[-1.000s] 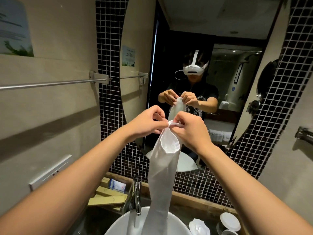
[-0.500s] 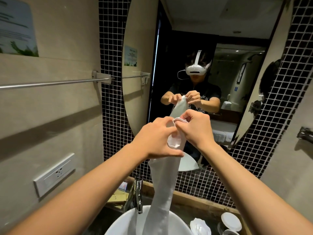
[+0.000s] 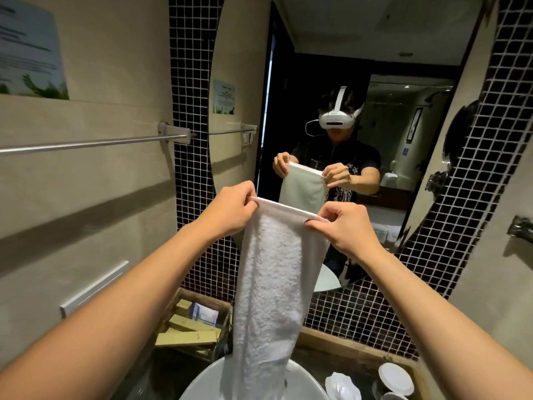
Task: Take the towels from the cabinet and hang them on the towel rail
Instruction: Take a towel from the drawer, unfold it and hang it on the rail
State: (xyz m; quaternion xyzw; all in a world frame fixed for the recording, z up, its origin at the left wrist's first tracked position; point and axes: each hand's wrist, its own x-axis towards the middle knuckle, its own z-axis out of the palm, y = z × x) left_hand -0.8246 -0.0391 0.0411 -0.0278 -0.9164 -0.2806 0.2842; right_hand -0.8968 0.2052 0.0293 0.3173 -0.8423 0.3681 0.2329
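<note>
Towel point(image 3: 271, 284) hangs over white basin point(image 3: 202, 385), tiled mirror wall point(image 3: 190, 82) behind.

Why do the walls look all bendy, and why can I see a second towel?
In the head view, the wide-angle lens bows straight things like the silver towel rail and the tile lines near the edges. The second towel is a reflection in the oval mirror of the white terry towel pinched by the left hand and right hand. The light is dim and yellowish.
</note>
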